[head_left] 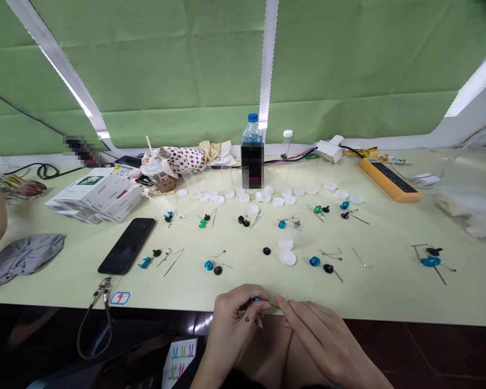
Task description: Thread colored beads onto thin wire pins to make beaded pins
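Observation:
At the table's front edge, my left hand (243, 308) pinches a small blue part (256, 298) with a bent metal wire hanging from it, dark-tipped at its lower end. A thin metal rod (274, 306) runs from that part toward my right hand (314, 329), whose thumb and fingers are closed on its other end. The fingers cover most of both pieces. Just beyond lie a black round part (266, 250) and white caps (288, 257). Similar sets of a blue part (315, 261), a black part (328, 268) and thin wires are spread across the table.
Clear tubes and more white caps (277, 202) line the back, near a blue-capped bottle (252, 129). An orange power strip (391, 180) lies at right. On the left are a phone (127, 246), white boxes (97, 194), a drink cup (160, 175) and grey cloth (26, 256).

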The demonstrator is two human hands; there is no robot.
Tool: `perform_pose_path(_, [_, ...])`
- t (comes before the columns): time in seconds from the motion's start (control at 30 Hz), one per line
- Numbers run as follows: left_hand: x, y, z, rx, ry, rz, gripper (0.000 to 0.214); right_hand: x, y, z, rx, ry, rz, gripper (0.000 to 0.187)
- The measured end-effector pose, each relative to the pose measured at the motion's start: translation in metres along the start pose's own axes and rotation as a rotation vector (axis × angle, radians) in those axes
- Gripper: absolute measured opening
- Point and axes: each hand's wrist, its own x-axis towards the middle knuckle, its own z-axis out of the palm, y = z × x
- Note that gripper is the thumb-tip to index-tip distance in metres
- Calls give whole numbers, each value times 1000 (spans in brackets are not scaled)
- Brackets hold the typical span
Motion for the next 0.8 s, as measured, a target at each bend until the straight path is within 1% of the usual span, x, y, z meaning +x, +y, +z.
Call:
perform_pose_path(0.1, [1,0,0,1,4,-3,14,1,0,-1,43,-14,31,53])
perform_pose_path(0.17, [1,0,1,-7,9,-1,13,-1,0,0,92,-38,51,55])
perform_pose_path(0.3, [0,-1,0,-14,14,0,13,-8,-1,4,184,-119,117,52])
perform_pose_path(0.37, [-1,0,0,-13,13,-3,13,-10,-3,7,215,-134,155,49])
perform_pose_path(0.43, [-2,0,1,-8,7,-10,14,-10,-4,8,233,-94,175,43])
perform_pose_path(0.53, [-3,1,2,-22,-9,-14,14,-4,-6,7,240,5,197,32])
perform_pose_path(0.6, [-4,1,4,-37,-17,-13,15,4,-7,3,269,11,224,27])
perform_pose_path(0.7, [-6,1,5,-48,-32,-13,15,14,-8,-3,311,-14,289,34])
perform_pose_path(0.8, [-7,0,6,-63,-50,1,17,18,-10,-3,294,-11,347,40])
